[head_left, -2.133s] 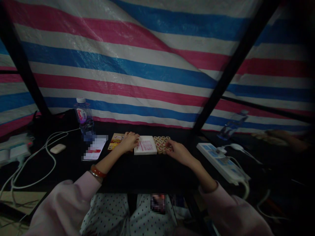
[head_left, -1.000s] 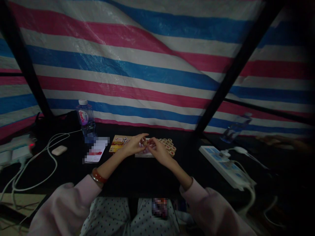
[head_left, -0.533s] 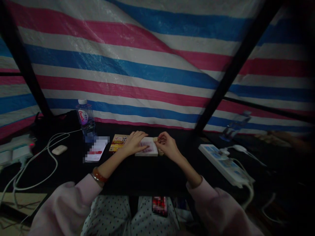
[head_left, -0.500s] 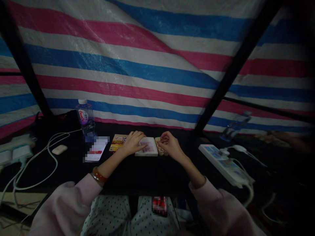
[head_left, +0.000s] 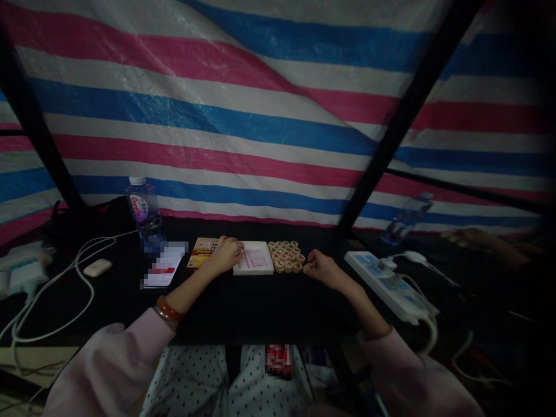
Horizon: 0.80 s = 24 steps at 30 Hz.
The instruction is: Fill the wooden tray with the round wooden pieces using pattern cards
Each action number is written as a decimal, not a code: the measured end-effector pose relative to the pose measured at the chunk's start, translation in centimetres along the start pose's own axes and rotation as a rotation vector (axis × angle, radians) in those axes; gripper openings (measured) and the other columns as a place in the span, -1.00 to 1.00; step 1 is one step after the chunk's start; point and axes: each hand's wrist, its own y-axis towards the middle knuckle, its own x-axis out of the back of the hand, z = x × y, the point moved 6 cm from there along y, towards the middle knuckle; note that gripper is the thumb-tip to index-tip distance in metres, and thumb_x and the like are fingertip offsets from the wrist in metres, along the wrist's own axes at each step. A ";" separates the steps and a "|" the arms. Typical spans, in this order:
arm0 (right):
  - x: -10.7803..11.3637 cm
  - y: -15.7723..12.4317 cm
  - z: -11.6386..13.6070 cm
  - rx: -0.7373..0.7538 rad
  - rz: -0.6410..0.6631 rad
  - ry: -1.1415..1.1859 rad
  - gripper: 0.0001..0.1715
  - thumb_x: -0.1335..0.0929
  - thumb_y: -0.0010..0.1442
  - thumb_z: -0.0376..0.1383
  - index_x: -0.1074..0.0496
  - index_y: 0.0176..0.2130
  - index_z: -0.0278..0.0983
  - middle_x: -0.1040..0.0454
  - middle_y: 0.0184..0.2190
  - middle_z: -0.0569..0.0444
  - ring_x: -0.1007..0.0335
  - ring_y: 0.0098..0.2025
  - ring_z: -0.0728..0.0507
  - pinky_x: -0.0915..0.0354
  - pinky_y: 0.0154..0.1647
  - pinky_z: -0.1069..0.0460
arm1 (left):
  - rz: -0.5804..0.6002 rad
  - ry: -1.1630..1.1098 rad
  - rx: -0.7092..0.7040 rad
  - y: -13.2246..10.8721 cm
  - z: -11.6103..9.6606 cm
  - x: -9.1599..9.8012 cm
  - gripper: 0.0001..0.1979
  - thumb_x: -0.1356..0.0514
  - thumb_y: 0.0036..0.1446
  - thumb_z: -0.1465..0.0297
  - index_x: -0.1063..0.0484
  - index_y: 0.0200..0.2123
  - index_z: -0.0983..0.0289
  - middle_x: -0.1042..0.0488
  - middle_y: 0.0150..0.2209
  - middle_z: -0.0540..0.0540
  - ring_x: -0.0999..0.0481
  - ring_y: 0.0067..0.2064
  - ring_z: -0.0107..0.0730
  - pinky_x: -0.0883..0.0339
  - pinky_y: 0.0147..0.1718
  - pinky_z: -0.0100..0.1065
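Note:
On the black table lie several round wooden Chinese chess pieces [head_left: 285, 255] in close rows, some with red characters; a few look stacked. At their right edge my right hand [head_left: 325, 270] pinches one chess piece [head_left: 307, 267] between thumb and fingers, low over the table. My left hand [head_left: 226, 255] has its fingers bent over the left edge of a flat white box [head_left: 256, 259] with pinkish lines on top. Under and behind that hand is a brown and yellow printed box [head_left: 201, 250], partly covered.
A phone [head_left: 165, 265], a water bottle [head_left: 146, 214], a white earbud case [head_left: 98, 267] and white cables lie left. At right are a power strip [head_left: 388, 286] with plugs and another bottle [head_left: 406, 219]. Another person's hand [head_left: 473, 238] shows dimly at far right. A striped sheet [head_left: 243, 133] hangs behind.
My right hand has moved right, off the chess pieces, uncovering their rows. My left hand has drawn back from the white box's top to its left edge, fingers more bent.

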 end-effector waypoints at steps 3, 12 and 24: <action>-0.7 0.7 -0.9 0.028 -0.039 0.015 -0.74 -0.35 -0.06 -0.36 -0.21 -0.32 -0.26 -0.40 -0.51 0.16 -0.33 -0.47 -0.04 -0.15 -0.49 0.10 | 0.012 0.004 -0.002 0.1 0.1 -0.2 -0.79 -0.08 0.07 0.45 -0.49 -0.26 0.26 -0.52 -0.18 0.18 -0.44 -0.07 -0.19 -0.09 0.00 -0.12; -0.8 0.5 -0.5 -0.013 -0.069 0.058 -0.67 -0.38 -0.12 -0.39 -0.23 -0.30 -0.25 -0.40 -0.50 0.19 -0.35 -0.47 -0.03 -0.21 -0.48 0.10 | 0.022 -0.004 0.016 0.2 0.4 -0.6 -0.78 -0.10 0.07 0.44 -0.47 -0.22 0.25 -0.51 -0.15 0.19 -0.41 -0.02 -0.15 -0.07 0.03 -0.06; 0.1 -1.3 0.7 -0.002 -0.125 -0.066 -0.44 -0.42 -0.03 -0.24 -0.26 -0.04 -0.31 -0.38 -0.13 -0.09 -0.38 -0.17 -0.17 -0.28 -0.22 -0.01 | 0.019 -0.054 0.013 0.2 0.7 -1.0 -0.77 -0.12 0.11 0.36 -0.45 -0.15 0.24 -0.53 -0.17 0.18 -0.38 0.04 -0.12 0.10 0.11 0.10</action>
